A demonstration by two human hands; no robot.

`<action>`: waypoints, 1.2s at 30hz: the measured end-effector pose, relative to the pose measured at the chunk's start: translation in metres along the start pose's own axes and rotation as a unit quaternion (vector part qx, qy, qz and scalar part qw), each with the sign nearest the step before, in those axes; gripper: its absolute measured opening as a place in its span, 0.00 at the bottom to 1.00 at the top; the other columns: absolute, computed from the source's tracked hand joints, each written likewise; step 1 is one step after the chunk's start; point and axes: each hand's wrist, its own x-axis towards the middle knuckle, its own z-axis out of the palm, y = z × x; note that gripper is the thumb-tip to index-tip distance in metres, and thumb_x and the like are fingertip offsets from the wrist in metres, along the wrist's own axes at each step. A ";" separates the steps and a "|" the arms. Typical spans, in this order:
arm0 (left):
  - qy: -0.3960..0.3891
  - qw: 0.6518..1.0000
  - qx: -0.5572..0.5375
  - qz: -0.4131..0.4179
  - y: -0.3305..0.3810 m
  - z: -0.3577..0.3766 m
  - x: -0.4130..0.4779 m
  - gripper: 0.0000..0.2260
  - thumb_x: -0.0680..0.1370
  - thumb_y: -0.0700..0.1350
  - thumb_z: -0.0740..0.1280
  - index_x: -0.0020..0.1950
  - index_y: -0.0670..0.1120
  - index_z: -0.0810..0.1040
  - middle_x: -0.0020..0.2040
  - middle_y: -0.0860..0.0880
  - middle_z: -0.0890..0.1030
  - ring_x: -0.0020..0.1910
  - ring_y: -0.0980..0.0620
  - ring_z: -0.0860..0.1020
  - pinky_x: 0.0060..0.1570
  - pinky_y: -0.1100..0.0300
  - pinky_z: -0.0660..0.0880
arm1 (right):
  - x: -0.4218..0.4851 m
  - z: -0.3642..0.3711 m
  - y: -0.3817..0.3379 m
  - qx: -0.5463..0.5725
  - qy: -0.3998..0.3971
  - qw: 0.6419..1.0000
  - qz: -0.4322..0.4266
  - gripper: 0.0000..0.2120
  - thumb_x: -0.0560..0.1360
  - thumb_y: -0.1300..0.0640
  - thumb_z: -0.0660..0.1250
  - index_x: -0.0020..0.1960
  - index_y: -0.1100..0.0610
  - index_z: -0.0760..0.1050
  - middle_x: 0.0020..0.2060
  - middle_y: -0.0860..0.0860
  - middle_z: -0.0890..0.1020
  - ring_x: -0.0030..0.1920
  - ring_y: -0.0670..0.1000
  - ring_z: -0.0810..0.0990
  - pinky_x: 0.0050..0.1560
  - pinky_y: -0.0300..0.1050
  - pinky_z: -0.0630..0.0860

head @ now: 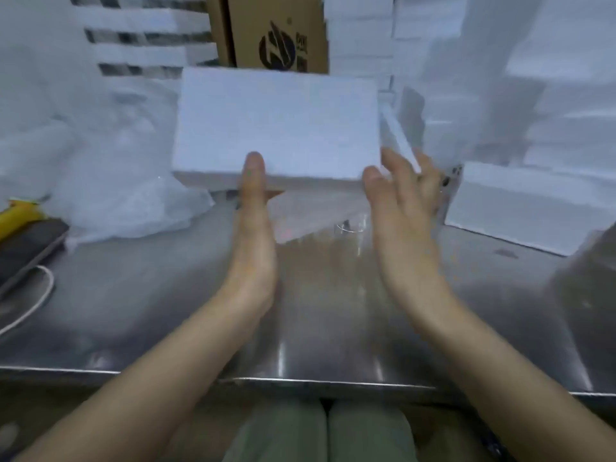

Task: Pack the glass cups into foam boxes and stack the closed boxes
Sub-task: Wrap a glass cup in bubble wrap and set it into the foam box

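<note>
Foam box (276, 125), closed, hung above the steel table (333, 311), its near edge pinched in my left hand (255, 235) with thumb on top, my right hand (403, 208) open-fingered beside its right corner; light, crumbly, likely holding glass, it wanted palms underneath.

single head-worn view. we look forward and down across the near edge of the steel table (316, 328), close in. left hand (253, 235) and right hand (403, 208) enter from the bottom corners, the foam box (276, 125) sits mid-frame at arm's reach, and the cardboard carton (276, 31) closes the top. wide lens, soft edges.
</note>
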 end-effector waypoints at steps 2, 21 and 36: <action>0.035 0.999 0.014 -0.039 -0.012 -0.031 -0.007 0.27 0.72 0.65 0.63 0.63 0.50 0.78 0.56 0.49 0.84 0.56 0.50 0.82 0.61 0.48 0.74 | -0.035 0.020 0.012 -0.037 -0.080 0.996 -0.001 0.12 0.75 0.41 0.54 0.57 0.36 0.68 0.71 0.40 0.51 0.73 0.38 0.49 0.61 0.21 0.50; -0.193 0.751 0.581 0.247 0.086 -0.091 0.047 0.12 0.64 0.48 0.73 0.40 0.65 0.77 0.68 0.48 0.74 0.71 0.45 0.66 0.71 0.45 0.62 | -0.018 -0.057 0.028 -0.601 -0.230 0.764 0.042 0.19 0.74 0.31 0.58 0.45 0.47 0.72 0.33 0.44 0.68 0.41 0.52 0.74 0.34 0.42 0.64; -0.366 0.727 0.554 0.174 -0.015 -0.132 0.032 0.22 0.74 0.26 0.62 0.58 0.50 0.77 0.77 0.57 0.56 0.76 0.64 0.46 0.71 0.71 0.54 | -0.051 -0.047 -0.001 -0.387 -0.395 0.833 0.007 0.24 0.73 0.42 0.67 0.67 0.34 0.66 0.45 0.22 0.75 0.45 0.31 0.72 0.50 0.32 0.71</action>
